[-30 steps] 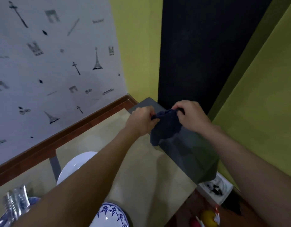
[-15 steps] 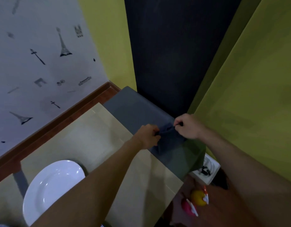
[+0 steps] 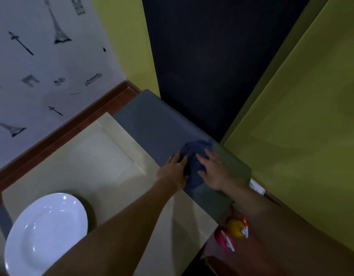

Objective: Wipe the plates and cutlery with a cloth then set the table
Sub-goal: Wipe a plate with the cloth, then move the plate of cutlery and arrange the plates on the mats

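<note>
A dark blue cloth (image 3: 194,154) is being pressed onto the grey mat (image 3: 152,124) at the tabletop's (image 3: 104,160) far edge by the left hand (image 3: 173,170) and the right hand (image 3: 214,172). Nothing is being clasped: each grip is spread flat, fingers straight. A white plate (image 3: 44,232) is lying well apart, nearer left.
</note>
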